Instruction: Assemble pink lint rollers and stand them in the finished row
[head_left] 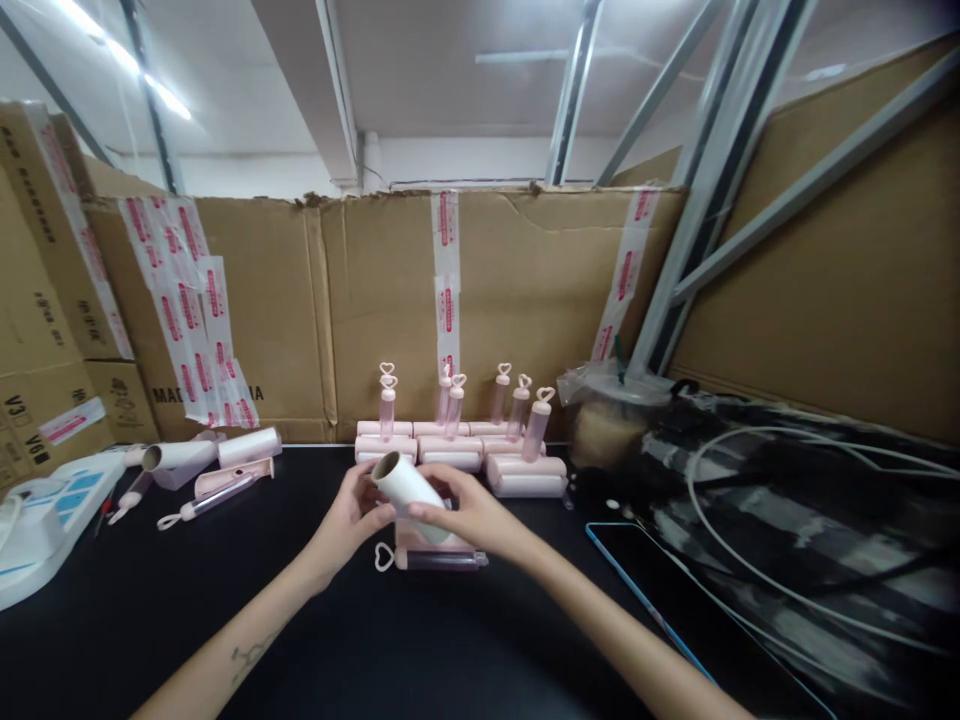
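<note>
Between my two hands is a white lint-roller roll [415, 497] with a hollow cardboard core, tilted so that its upper end points up and left. My left hand [360, 518] grips it near that upper end, with some fingers hidden behind it. My right hand [471, 505] pinches it from the right, thumb along its side. Just below lie a pink case, mostly covered by the hands and roll, and a clear handle [439, 560] with a heart-shaped loop at its left end.
Several pink lint rollers [526, 474] with upright heart-topped handles stand in rows behind my hands. At left lie loose rolls [250, 444], pink parts and a white power strip [52, 525]. On the right are a phone [675, 600], a drink cup [611, 420] and a cable [694, 480].
</note>
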